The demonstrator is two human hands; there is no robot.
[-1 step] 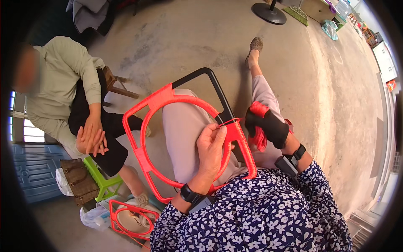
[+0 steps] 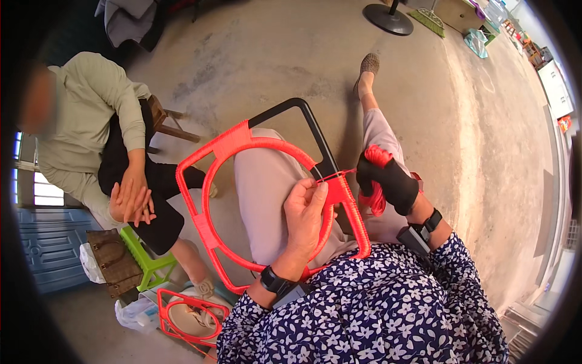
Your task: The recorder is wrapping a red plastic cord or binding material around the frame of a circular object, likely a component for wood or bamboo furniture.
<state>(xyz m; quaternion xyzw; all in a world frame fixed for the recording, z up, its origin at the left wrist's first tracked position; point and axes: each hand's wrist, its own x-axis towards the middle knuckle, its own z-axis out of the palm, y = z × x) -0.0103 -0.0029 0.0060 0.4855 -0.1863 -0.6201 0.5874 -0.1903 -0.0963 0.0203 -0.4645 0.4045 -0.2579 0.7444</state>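
Note:
A black rounded-square frame [image 2: 229,144] with a ring inside it rests across my lap, mostly wrapped in red cord. Its upper right corner is bare black. My left hand [image 2: 305,212] is closed on the frame, thumb and fingers pinching it where the wrapping ends. My right hand [image 2: 391,184], in a black glove, is closed around a bundle of red cord [image 2: 379,156] just right of the frame. A short strand runs from the frame's wrapped edge to that hand. The gloved fingertips are partly hidden by the cord.
A second red-wrapped frame [image 2: 165,315] lies at lower left beside a white plastic bag [image 2: 136,314]. Close by are a green stool [image 2: 148,261] and a brown handbag [image 2: 112,258]. Another person [image 2: 103,103] sits at left, hands folded. A round black base [image 2: 388,20] stands ahead.
My right hand has shifted slightly to the right, and the cord strand between it and the frame looks straighter. My left hand and the frame have hardly moved.

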